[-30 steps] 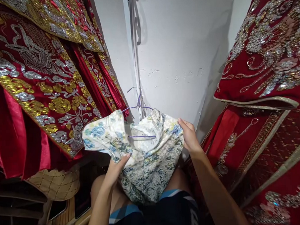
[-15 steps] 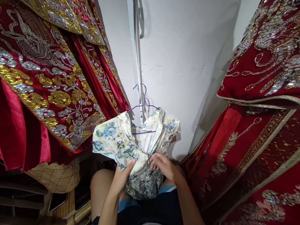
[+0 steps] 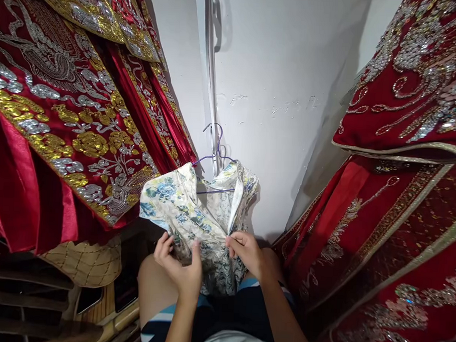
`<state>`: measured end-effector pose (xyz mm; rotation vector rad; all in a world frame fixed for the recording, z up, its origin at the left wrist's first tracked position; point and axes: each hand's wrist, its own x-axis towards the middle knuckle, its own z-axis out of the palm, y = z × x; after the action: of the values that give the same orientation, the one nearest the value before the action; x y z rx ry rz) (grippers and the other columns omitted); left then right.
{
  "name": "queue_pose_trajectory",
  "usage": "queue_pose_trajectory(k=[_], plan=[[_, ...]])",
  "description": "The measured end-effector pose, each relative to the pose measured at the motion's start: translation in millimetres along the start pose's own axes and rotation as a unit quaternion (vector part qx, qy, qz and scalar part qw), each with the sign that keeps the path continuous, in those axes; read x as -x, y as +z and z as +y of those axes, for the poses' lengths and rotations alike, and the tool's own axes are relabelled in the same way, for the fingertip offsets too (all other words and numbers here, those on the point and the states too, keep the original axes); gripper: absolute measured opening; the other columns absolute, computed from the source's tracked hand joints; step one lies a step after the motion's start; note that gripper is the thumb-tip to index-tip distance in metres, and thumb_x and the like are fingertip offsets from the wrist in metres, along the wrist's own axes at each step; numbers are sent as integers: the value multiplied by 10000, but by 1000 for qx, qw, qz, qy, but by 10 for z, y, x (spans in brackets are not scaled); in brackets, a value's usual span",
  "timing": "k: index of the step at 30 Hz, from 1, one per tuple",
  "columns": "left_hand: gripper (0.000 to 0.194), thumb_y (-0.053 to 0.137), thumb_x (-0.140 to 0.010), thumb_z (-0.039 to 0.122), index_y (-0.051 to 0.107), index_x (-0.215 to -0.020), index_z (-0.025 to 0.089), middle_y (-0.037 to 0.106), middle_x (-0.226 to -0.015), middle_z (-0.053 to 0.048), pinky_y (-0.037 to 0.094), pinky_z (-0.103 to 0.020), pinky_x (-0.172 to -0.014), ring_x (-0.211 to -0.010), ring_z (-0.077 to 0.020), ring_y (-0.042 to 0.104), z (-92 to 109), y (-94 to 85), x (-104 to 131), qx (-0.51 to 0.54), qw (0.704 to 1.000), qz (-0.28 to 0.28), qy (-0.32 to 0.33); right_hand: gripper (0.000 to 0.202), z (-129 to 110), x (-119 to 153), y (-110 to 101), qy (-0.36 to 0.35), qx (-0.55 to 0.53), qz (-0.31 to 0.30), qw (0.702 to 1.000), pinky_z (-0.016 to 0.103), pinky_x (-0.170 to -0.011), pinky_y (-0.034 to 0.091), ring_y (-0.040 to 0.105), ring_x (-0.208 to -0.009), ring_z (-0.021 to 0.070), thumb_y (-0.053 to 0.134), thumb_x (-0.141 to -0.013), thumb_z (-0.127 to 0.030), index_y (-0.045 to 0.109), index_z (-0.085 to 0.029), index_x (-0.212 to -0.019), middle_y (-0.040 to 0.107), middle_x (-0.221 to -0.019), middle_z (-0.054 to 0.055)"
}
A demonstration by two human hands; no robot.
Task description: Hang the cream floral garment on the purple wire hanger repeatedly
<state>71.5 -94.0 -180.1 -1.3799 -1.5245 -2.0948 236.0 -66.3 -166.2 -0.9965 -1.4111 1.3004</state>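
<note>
A short-sleeved floral dress (image 3: 181, 204), cream with blue and yellow flowers, hangs in front of me on a purple wire hanger (image 3: 218, 150). Its lower part drops between my knees. At the crossing point of the V-neck, my right hand (image 3: 245, 247) pinches the fabric edge between thumb and fingers. My left hand (image 3: 182, 265) is at the dress's left side, thumb and fingers spread, with no cloth gripped. Whether its fingertips brush the fabric I cannot tell.
A metal pole (image 3: 210, 64) runs down the white wall (image 3: 278, 52) to the hanger. Red embroidered garments (image 3: 82, 139) hang at left, and beaded red ones (image 3: 395, 148) at right. Below left are a tan quilted cushion (image 3: 88, 263) and a wooden piece of furniture (image 3: 108, 307).
My left hand has let go of the bodice and moved left, its fingers opening. My right hand still pinches near the neckline crossing. The dress's right shoulder has swung inward.
</note>
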Motion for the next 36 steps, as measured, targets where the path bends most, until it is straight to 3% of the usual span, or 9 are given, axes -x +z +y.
queue_pose_trajectory(k=[4,6,10,14,21,24,31,34,36], plan=[[272,636,-882,224,577,-1148,215,622,-1113,-93,506,-369,-922,-1059,-232,617,56,97,162,63,969,-237,22,145,-42,24,84,9,-27,-39,999,223,-477,361,470,-448,102,575,-814,-260,622,-186,-698,584,-508,-32],[194,574,-921,230,596,-1112,209,650,-1032,-76,529,-326,-829,-944,-205,650,71,152,248,89,953,-288,-19,129,-73,44,111,6,-41,-49,998,220,-465,363,469,-431,97,580,-805,-252,607,-186,-697,599,-520,-30],[136,542,-947,297,625,-992,200,675,-916,-57,526,-303,-770,-864,-198,664,72,198,335,100,952,-272,-95,161,-141,69,100,7,-47,-46,998,223,-447,369,460,-399,92,592,-818,-279,640,-174,-705,626,-529,-15],[173,587,-907,336,613,-1016,204,675,-928,-52,521,-309,-777,-876,-208,658,84,207,323,96,949,-274,-126,162,-174,67,89,8,-52,-56,997,222,-447,369,456,-390,87,598,-806,-270,674,-168,-705,641,-532,-8],[131,514,-929,268,562,-823,207,588,-746,-3,463,-269,-689,-712,-165,576,135,238,270,104,932,-336,-83,173,-228,78,136,33,-105,13,994,221,-410,276,395,-375,78,609,-744,-288,669,-168,-635,575,-452,-19],[153,490,-938,248,539,-800,206,573,-742,-5,445,-262,-677,-699,-161,556,152,256,259,101,922,-370,-55,159,-445,-48,84,8,-123,45,991,219,-407,254,374,-394,70,631,-738,-288,697,-157,-676,579,-477,-18],[145,454,-922,194,496,-784,214,541,-736,-10,417,-262,-641,-675,-166,533,127,321,301,85,902,-421,-47,118,-1333,-725,-73,-102,-169,62,978,203,-394,212,361,-430,46,683,-728,-246,676,-143,-670,550,-529,-29],[151,455,-901,181,492,-759,215,526,-698,-3,398,-267,-609,-636,-168,513,116,351,213,68,881,-466,-47,113,-1483,-835,-76,-137,-187,78,970,191,-390,210,350,-422,40,646,-748,-232,675,-138,-692,522,-508,-41],[155,461,-907,194,527,-768,211,564,-707,-12,413,-278,-628,-658,-179,548,163,380,35,61,868,-492,-39,117,-1467,-813,-75,-143,-181,70,971,183,-388,220,367,-422,43,633,-761,-243,672,-143,-716,527,-508,-42]])
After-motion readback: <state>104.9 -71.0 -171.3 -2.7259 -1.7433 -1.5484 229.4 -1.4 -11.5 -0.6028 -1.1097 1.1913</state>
